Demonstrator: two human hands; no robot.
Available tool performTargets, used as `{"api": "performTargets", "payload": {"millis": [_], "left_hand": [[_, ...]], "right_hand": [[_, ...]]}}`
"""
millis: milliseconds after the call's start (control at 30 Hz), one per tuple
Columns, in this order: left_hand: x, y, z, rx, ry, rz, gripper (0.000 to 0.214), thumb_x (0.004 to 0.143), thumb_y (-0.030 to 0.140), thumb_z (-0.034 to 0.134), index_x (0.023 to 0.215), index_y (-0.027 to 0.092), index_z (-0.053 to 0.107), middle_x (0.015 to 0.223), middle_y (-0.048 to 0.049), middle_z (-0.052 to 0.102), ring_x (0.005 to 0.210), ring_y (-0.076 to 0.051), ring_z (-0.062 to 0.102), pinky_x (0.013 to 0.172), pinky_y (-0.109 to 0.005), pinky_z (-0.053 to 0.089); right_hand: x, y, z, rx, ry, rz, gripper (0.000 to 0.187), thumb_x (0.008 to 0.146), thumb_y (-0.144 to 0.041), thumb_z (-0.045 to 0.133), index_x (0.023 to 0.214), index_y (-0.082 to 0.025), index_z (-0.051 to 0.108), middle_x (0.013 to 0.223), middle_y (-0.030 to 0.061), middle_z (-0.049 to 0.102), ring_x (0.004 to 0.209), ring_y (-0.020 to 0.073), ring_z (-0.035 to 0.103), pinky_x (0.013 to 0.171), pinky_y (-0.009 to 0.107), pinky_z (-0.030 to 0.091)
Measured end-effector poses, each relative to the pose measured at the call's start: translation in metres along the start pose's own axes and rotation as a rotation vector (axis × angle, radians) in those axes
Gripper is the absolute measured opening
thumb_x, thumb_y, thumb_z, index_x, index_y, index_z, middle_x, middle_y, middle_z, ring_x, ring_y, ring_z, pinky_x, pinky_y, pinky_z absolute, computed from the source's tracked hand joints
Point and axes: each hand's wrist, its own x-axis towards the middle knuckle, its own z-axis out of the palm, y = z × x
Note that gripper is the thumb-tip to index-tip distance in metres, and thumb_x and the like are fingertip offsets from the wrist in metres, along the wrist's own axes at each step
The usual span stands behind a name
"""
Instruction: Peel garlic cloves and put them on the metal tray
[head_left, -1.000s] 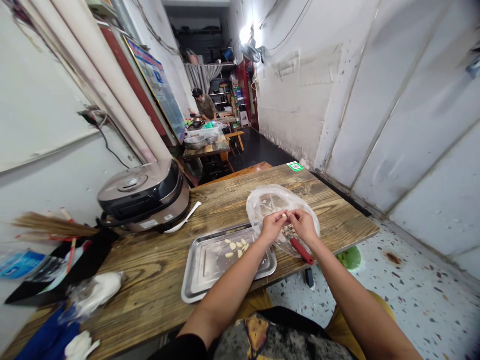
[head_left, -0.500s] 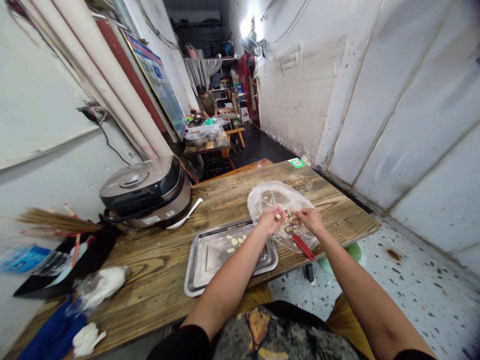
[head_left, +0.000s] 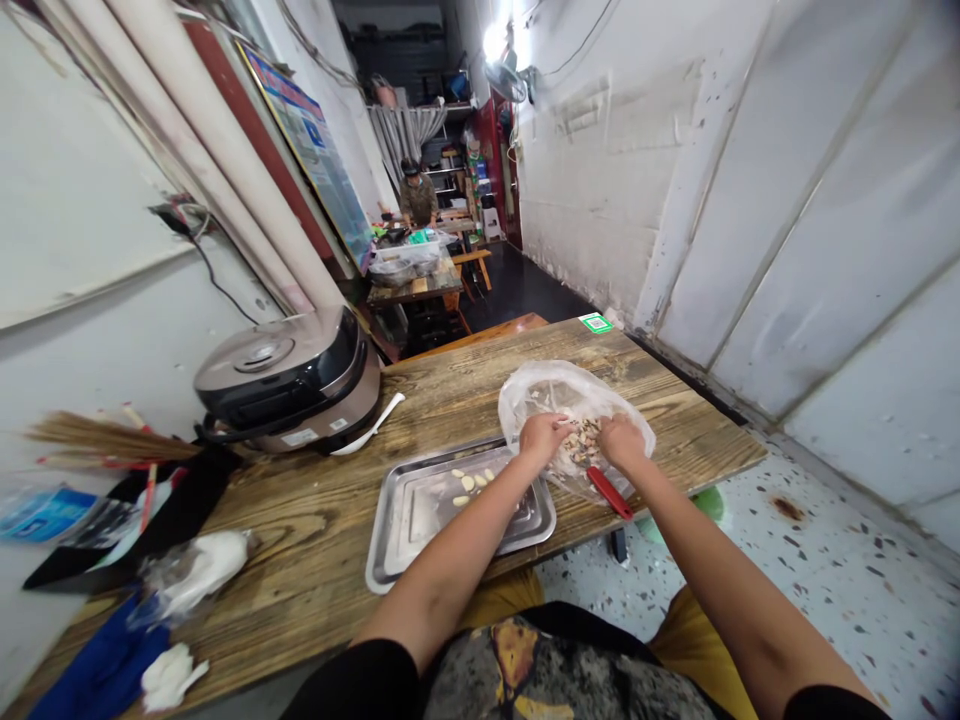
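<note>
Both hands reach into a clear plastic bag [head_left: 559, 385] that lies open on the wooden table [head_left: 315, 540] and holds garlic pieces and skins [head_left: 583, 440]. My left hand [head_left: 541, 437] has its fingers curled down among the pieces. My right hand [head_left: 621, 443] is curled the same way beside it. What either hand grips is hidden. A red-handled knife [head_left: 609, 494] lies just under my right wrist, at the bag's near edge. A steel tray [head_left: 420, 535] to the left of the bag carries several peeled cloves [head_left: 471, 482].
A rice cooker [head_left: 289, 378] with a white spoon [head_left: 371, 428] stands at the back left. A broom [head_left: 105, 445], bags and a blue cloth [head_left: 97, 665] crowd the left end. Another person [head_left: 417, 192] works at a far table. The table's right edge drops to the speckled floor.
My hands were together above the bag on a clove, then parted with the clove in my left hand. Now both have dipped into the bag's contents.
</note>
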Motion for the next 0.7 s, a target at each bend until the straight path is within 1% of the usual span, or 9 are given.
{"api": "performTargets", "payload": {"millis": [67,133,267,333,400,467,533,633,700], "left_hand": [[-0.008,-0.006,-0.016,0.057,0.016,0.050,0.027,0.077,0.031,0.057,0.097,0.018,0.069,0.093,-0.0080,0.069,0.087,-0.021,0.063,0.081,-0.030,0.045],[-0.021,-0.015,-0.039,0.144,-0.032,0.111,0.024,0.080,0.024,0.050,0.094,0.020,0.070,0.096,-0.0061,0.069,0.092,-0.020,0.061,0.084,-0.029,0.043],[-0.053,-0.035,-0.088,0.328,-0.181,0.182,0.030,0.079,0.013,0.043,0.093,0.020,0.070,0.097,-0.0044,0.068,0.094,-0.019,0.059,0.089,-0.029,0.041],[-0.066,-0.041,-0.106,0.374,-0.236,0.211,0.034,0.078,0.010,0.041,0.093,0.021,0.070,0.102,-0.0026,0.067,0.099,-0.018,0.057,0.094,-0.029,0.037],[-0.077,-0.043,-0.117,0.400,-0.280,0.202,0.036,0.076,0.008,0.040,0.091,0.022,0.070,0.105,-0.0022,0.066,0.101,-0.017,0.056,0.094,-0.029,0.036],[-0.086,-0.044,-0.121,0.400,-0.292,0.171,0.035,0.075,0.007,0.041,0.088,0.022,0.070,0.103,-0.0027,0.066,0.098,-0.017,0.057,0.092,-0.027,0.039],[-0.092,-0.044,-0.118,0.375,-0.239,0.135,0.033,0.076,0.009,0.042,0.087,0.021,0.070,0.099,-0.0028,0.068,0.096,-0.017,0.059,0.089,-0.026,0.041],[-0.096,-0.041,-0.105,0.287,-0.087,0.065,0.032,0.079,0.014,0.043,0.094,0.021,0.069,0.096,-0.0025,0.069,0.093,-0.017,0.061,0.086,-0.026,0.043],[-0.093,-0.034,-0.093,0.198,-0.030,0.049,0.030,0.080,0.017,0.045,0.099,0.022,0.068,0.093,-0.0022,0.069,0.090,-0.017,0.062,0.083,-0.027,0.045]], "right_hand": [[0.001,0.000,0.003,-0.008,0.025,0.031,0.031,0.081,-0.012,0.042,0.107,-0.009,0.059,0.104,0.0235,0.056,0.097,0.0298,0.055,0.079,0.038,0.039],[0.004,0.002,0.005,0.070,0.007,0.003,0.032,0.077,-0.008,0.044,0.105,-0.008,0.060,0.102,0.0221,0.058,0.094,0.0283,0.055,0.079,0.037,0.039],[0.014,0.015,0.005,0.269,-0.061,-0.104,0.034,0.074,-0.010,0.046,0.105,-0.013,0.061,0.084,0.0086,0.063,0.078,0.0176,0.058,0.071,0.026,0.042],[0.017,0.024,0.005,0.397,-0.033,-0.095,0.038,0.074,-0.012,0.044,0.110,-0.015,0.058,0.075,0.0026,0.062,0.065,0.0137,0.056,0.063,0.023,0.041],[0.017,0.033,0.005,0.459,0.059,-0.047,0.040,0.072,-0.011,0.043,0.108,-0.014,0.058,0.070,0.0009,0.060,0.059,0.0128,0.053,0.058,0.023,0.040],[0.016,0.037,0.006,0.375,0.184,-0.017,0.038,0.067,-0.008,0.043,0.101,-0.013,0.060,0.073,0.0029,0.059,0.062,0.0137,0.052,0.060,0.023,0.039],[0.013,0.037,0.007,0.242,0.239,-0.042,0.031,0.065,-0.007,0.042,0.087,-0.014,0.063,0.078,0.0053,0.058,0.069,0.0151,0.051,0.063,0.024,0.038],[0.007,0.032,0.007,0.123,0.187,-0.084,0.021,0.069,-0.011,0.043,0.067,-0.015,0.063,0.077,0.0071,0.057,0.072,0.0168,0.050,0.064,0.025,0.037],[0.001,0.027,0.004,0.068,0.160,-0.102,0.021,0.073,-0.015,0.045,0.065,-0.014,0.064,0.079,0.0089,0.056,0.075,0.0183,0.050,0.068,0.027,0.037]]}}
